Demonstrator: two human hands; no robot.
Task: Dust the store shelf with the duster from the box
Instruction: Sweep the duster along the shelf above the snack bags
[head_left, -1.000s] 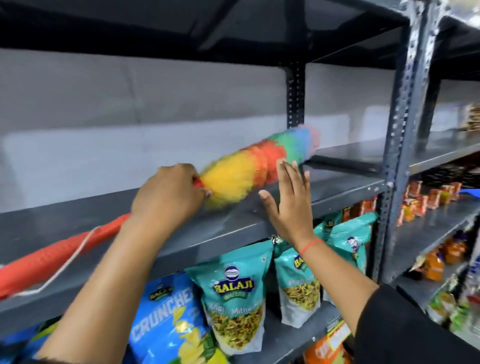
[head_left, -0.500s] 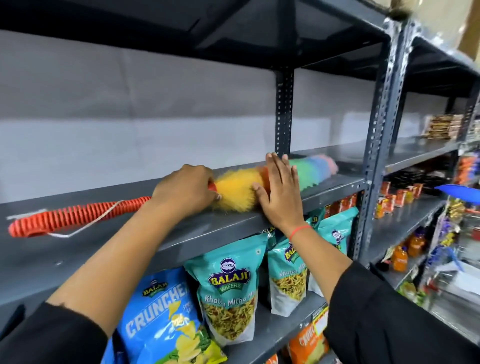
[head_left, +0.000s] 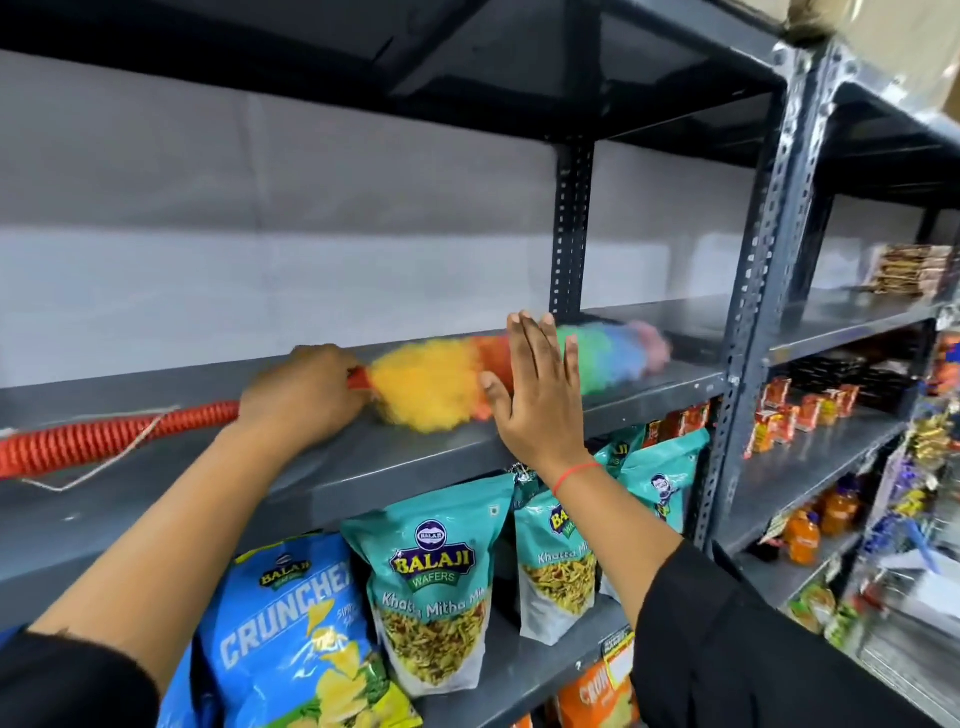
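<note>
The rainbow duster (head_left: 431, 382) lies along the grey metal shelf (head_left: 395, 462), its fluffy head running yellow, orange, green, blue to pink toward the right upright. Its ribbed red handle (head_left: 104, 441), with a white loop cord, stretches to the left. My left hand (head_left: 301, 400) is closed around the handle just behind the yellow fluff. My right hand (head_left: 540, 400) stands flat with fingers spread at the shelf's front edge, in front of the orange part of the head and covering it. The head is motion-blurred.
A perforated grey upright (head_left: 571, 223) stands at the shelf's back, another upright (head_left: 763, 291) at the front right. Below hang teal snack bags (head_left: 431, 592) and a blue chips bag (head_left: 291, 639). Small red packets (head_left: 789, 410) and orange bottles (head_left: 802, 540) fill the right-hand shelves.
The duster head came down from a tilted, raised position onto the shelf and slid right. My right hand has lifted off the fluff, its fingers now upright and spread.
</note>
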